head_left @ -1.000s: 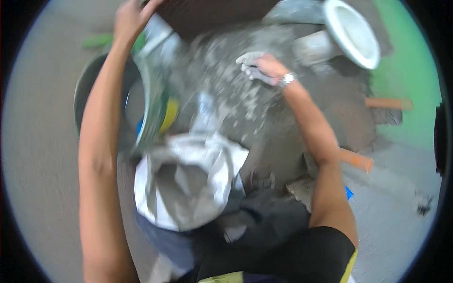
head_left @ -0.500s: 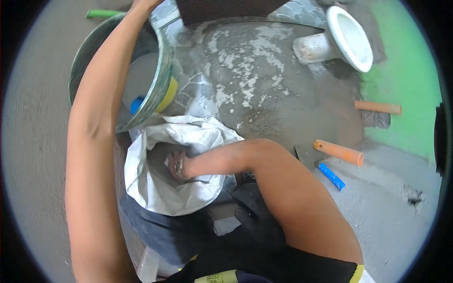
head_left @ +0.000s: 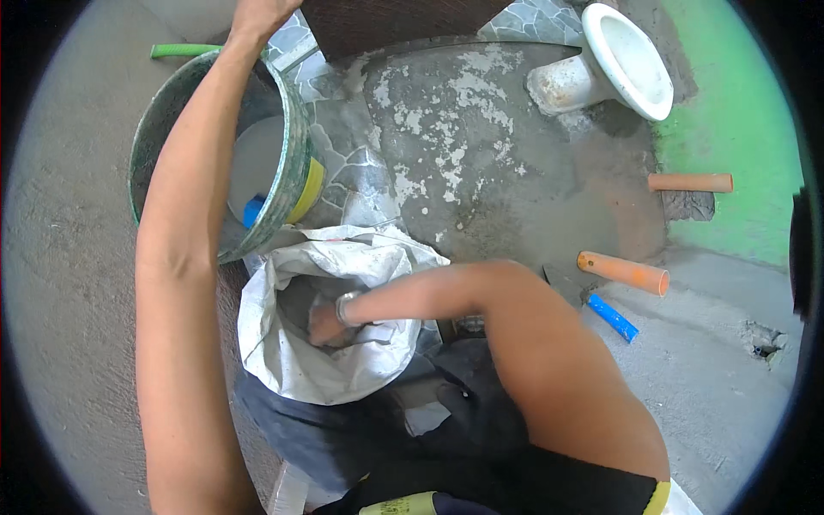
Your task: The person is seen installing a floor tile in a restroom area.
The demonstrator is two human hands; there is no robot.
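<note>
Right hand [head_left: 324,324] sunk inside the open mouth of one white woven sack [head_left: 283,360], fingers curled together down in grey powder, a metal band at the wrist; what the fingers close on, if anything, cannot be told. Sack upright, rim rolled back, standing on the ground just in front of the knees, between the two forearms.

Left hand [head_left: 257,15] stretched far forward at the top edge, resting near the far rim of one green-sided bucket [head_left: 292,172]; fingers partly cut off by the frame, so open or closed cannot be told. Bucket tilted, just beside the sack at its upper left, with a pale bottom, a blue object inside and a yellow patch on the outer wall.

Beyond the sack: one patch of wet grey mortar [head_left: 481,163] spread over the floor, speckled with pale dry powder. One white toilet bowl [head_left: 627,60] at the far right of that patch. Two orange pipe stubs [head_left: 622,273], well apart, along the right. One trowel with a blue handle [head_left: 611,318] lying just beside the nearer stub. One green hose [head_left: 182,51] at upper left, behind the bucket.
</note>
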